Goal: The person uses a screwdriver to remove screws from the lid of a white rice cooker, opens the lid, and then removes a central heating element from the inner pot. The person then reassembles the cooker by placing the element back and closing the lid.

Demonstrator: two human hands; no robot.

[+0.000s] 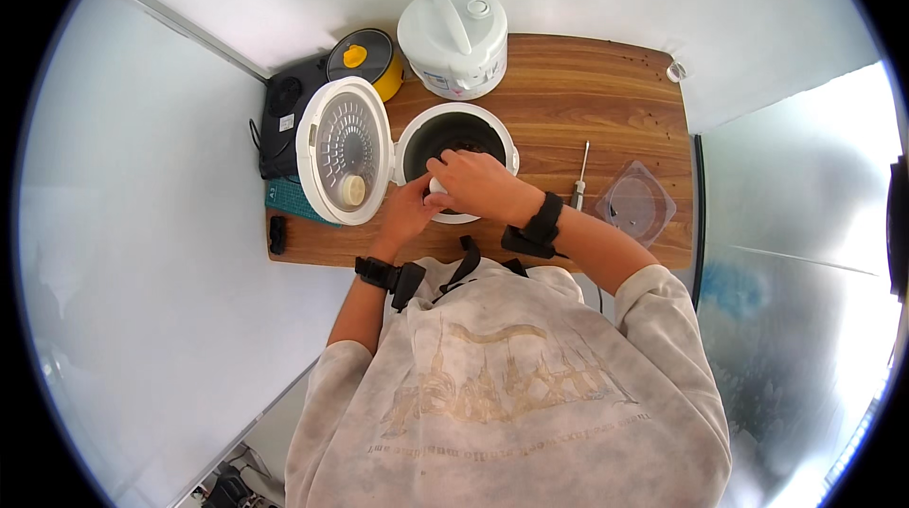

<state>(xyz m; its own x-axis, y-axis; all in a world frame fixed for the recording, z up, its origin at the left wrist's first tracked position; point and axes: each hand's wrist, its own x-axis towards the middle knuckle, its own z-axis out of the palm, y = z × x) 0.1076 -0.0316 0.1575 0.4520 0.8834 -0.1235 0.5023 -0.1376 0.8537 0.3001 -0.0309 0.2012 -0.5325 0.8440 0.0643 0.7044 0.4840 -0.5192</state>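
Observation:
An open white rice cooker (pixel 508 153) sits at the middle of the table, its lid (pixel 339 143) raised to the left, dark contents partly visible in the pot. My right hand (pixel 473 184) is over the front of the pot with fingers curled on a small white object (pixel 437 186), mostly hidden. My left hand (pixel 409 214) is at the cooker's front left, fingertips against the same white object under my right hand; whether it grips it is unclear. A screwdriver (pixel 582 181) lies right of the cooker, beside a clear plastic container (pixel 646 196).
The wooden table (pixel 568 82) also holds a closed white cooker (pixel 453 44) behind, a yellow pot with dark lid (pixel 386 82), a black appliance (pixel 284 148) and a teal mat (pixel 294 200) at left, and a small black item (pixel 277 235). Walls enclose the table.

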